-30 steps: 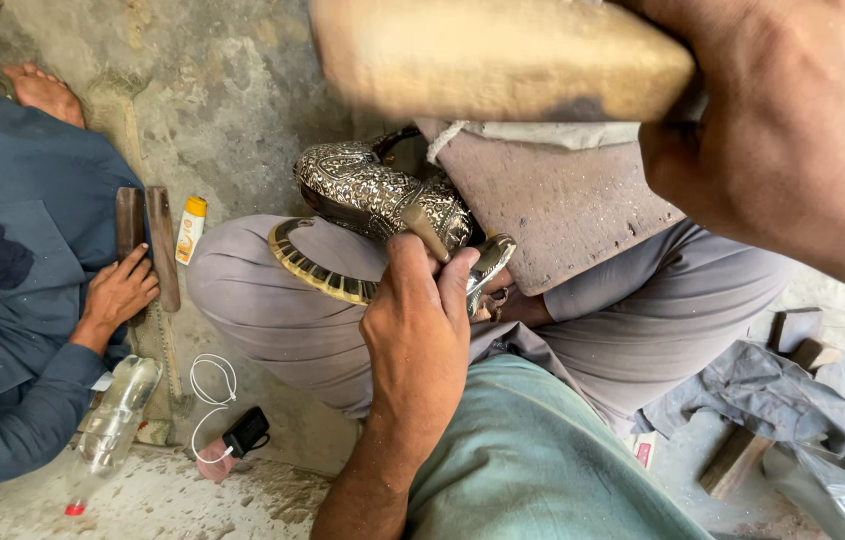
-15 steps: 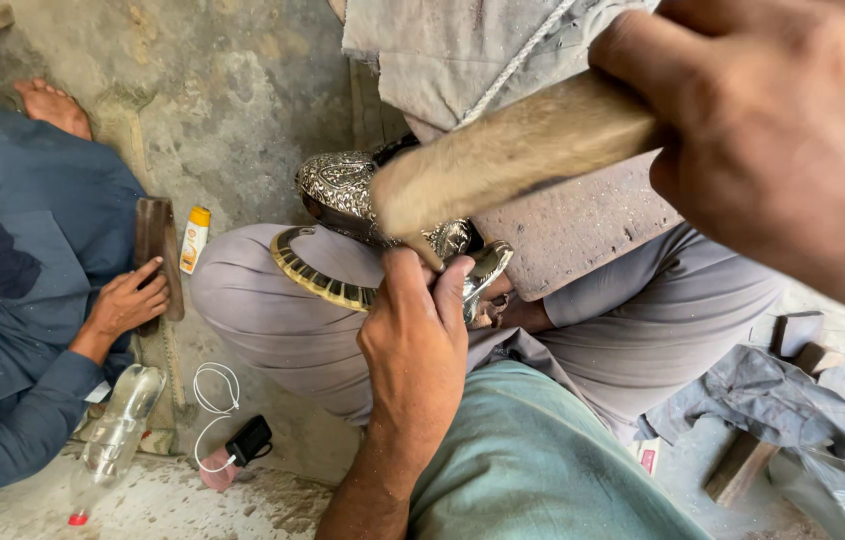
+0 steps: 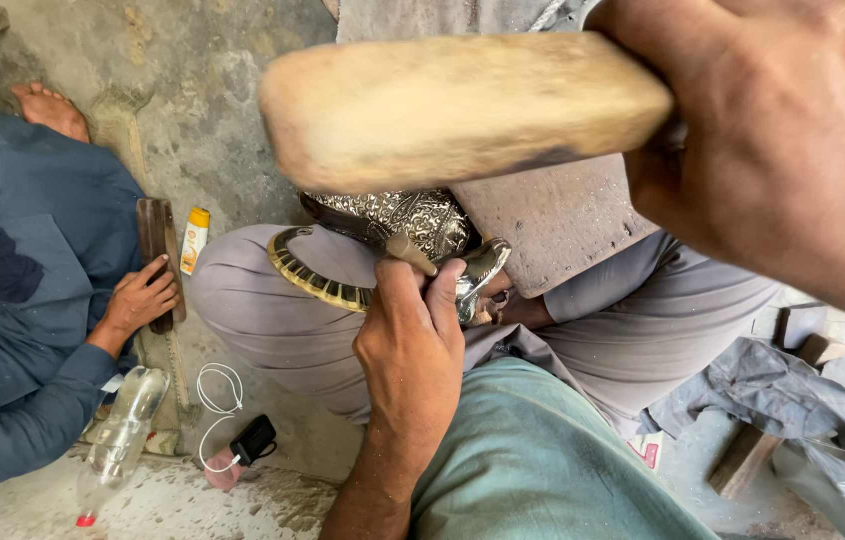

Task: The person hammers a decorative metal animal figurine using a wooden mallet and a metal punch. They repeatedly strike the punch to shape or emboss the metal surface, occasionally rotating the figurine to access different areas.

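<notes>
rough grey concrete floor (image 3: 73, 60) runs under everything, cracked and dusty. at the far left sits another person in dark blue (image 3: 13, 300), a bare foot tucked up near the top corner, one hand (image 3: 138, 300) resting on a dark flat block (image 3: 158, 255) that lies on the floor; a small white and orange tube (image 3: 194, 238) stands just beside that block. below them lie a clear plastic bottle (image 3: 123, 435) on its side and a white cable with a black plug (image 3: 238, 420), all within easy reach of someone seated low.

toward the middle, the left hand (image 3: 408, 350) is closed around an ornate embossed shoe (image 3: 393, 235) with a ribbed gold-coloured edge, thumb and fingers clamped over its near end, pressing it down on the grey-trousered lap so that it sits braced against the knee. behind it a flat grey slab (image 3: 553, 220) leans across the legs, seemingly as backing for the work.

above and to the right, the right hand (image 3: 793, 150) is shut tight on a pale wooden mallet (image 3: 463, 105), raised well above the shoe and very close to the camera, blurred. at the far right a crumpled grey cloth (image 3: 783, 385) lies over a wooden piece (image 3: 743, 460).
</notes>
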